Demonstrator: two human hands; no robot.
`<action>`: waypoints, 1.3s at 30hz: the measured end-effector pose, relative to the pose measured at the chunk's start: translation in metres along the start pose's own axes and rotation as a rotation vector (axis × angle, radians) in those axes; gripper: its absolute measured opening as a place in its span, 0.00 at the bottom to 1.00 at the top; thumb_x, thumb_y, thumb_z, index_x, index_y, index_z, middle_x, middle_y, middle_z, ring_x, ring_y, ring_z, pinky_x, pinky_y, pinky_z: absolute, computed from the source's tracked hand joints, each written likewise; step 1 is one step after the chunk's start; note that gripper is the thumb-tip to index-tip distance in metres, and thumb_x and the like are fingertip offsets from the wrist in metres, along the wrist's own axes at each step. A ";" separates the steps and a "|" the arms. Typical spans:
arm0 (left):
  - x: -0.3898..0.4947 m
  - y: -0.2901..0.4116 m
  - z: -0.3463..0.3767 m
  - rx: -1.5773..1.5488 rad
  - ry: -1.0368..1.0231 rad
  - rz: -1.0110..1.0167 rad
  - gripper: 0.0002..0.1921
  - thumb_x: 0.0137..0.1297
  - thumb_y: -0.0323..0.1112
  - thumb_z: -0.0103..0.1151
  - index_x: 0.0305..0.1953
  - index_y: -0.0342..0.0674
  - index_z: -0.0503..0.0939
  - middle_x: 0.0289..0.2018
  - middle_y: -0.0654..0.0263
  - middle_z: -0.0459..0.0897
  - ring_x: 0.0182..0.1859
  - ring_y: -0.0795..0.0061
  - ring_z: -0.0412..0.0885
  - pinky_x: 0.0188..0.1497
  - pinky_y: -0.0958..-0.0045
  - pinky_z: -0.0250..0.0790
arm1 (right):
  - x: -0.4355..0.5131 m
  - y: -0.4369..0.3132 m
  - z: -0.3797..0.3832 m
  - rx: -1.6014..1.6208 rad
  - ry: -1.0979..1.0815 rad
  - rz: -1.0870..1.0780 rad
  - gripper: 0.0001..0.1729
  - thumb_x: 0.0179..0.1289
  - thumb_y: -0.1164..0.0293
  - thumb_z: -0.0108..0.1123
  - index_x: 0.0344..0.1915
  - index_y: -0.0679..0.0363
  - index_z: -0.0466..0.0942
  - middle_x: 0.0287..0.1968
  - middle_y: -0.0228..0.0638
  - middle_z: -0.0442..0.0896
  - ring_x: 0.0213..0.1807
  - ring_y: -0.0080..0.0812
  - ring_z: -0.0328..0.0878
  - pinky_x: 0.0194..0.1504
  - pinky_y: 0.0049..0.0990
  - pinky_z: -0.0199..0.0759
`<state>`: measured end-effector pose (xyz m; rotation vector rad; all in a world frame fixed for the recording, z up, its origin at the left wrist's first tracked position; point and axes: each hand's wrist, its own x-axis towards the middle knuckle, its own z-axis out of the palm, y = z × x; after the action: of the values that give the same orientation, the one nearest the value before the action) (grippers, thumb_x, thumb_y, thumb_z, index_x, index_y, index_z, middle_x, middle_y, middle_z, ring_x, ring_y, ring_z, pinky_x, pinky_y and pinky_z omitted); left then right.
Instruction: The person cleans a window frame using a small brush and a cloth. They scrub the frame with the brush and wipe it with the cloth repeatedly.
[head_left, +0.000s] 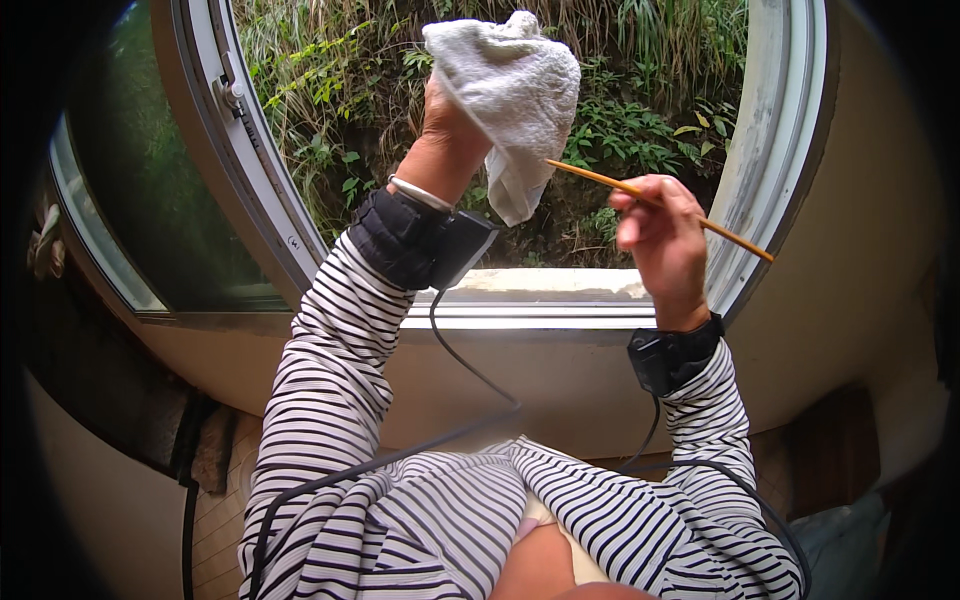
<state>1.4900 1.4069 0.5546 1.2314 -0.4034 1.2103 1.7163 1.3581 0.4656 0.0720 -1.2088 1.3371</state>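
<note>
A white terry cloth (517, 97) hangs draped over my raised left hand (450, 124), which grips it in front of the open window; the cloth hides most of the fingers. Between the thumb and fingers of my right hand (667, 232) is a slim wooden stick (739, 238), perhaps a chopstick. Its left tip points up toward the lower right edge of the cloth; whether the two touch, I cannot tell. Around the opening runs a white window frame (776, 150), and its bottom track (525, 313) passes below both hands.
At left, a sliding glass pane (217, 247) stands beside a frame bar with a latch (229, 91). Wrist devices (465, 244) trail black cables (382, 461) across my striped top. Plants cover a bank (637, 112) outside. A beige wall (480, 382) lies below the sill.
</note>
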 end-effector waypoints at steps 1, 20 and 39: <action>0.006 -0.001 0.000 0.392 0.445 0.114 0.21 0.66 0.40 0.48 0.56 0.37 0.64 0.52 0.53 0.71 0.56 0.58 0.70 0.61 0.55 0.62 | 0.000 0.000 0.010 -0.065 -0.036 0.016 0.18 0.70 0.67 0.39 0.40 0.70 0.73 0.35 0.49 0.81 0.25 0.28 0.80 0.28 0.22 0.76; -0.001 -0.007 0.047 0.747 0.618 0.306 0.13 0.63 0.41 0.56 0.44 0.42 0.72 0.38 0.68 0.79 0.41 0.73 0.79 0.41 0.70 0.75 | 0.034 0.000 0.061 -0.591 -0.043 -0.542 0.16 0.71 0.71 0.40 0.50 0.69 0.70 0.52 0.46 0.75 0.47 0.36 0.79 0.45 0.27 0.77; -0.036 0.016 0.055 0.515 0.586 0.067 0.20 0.60 0.43 0.60 0.46 0.36 0.70 0.44 0.61 0.75 0.45 0.69 0.76 0.47 0.68 0.74 | 0.134 -0.050 0.129 -1.108 -0.049 -1.101 0.13 0.67 0.76 0.44 0.45 0.70 0.75 0.40 0.42 0.81 0.42 0.27 0.78 0.43 0.21 0.71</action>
<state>1.4816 1.3395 0.5535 1.2169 0.3237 1.7247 1.6440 1.3503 0.6435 -0.0301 -1.4555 -0.3476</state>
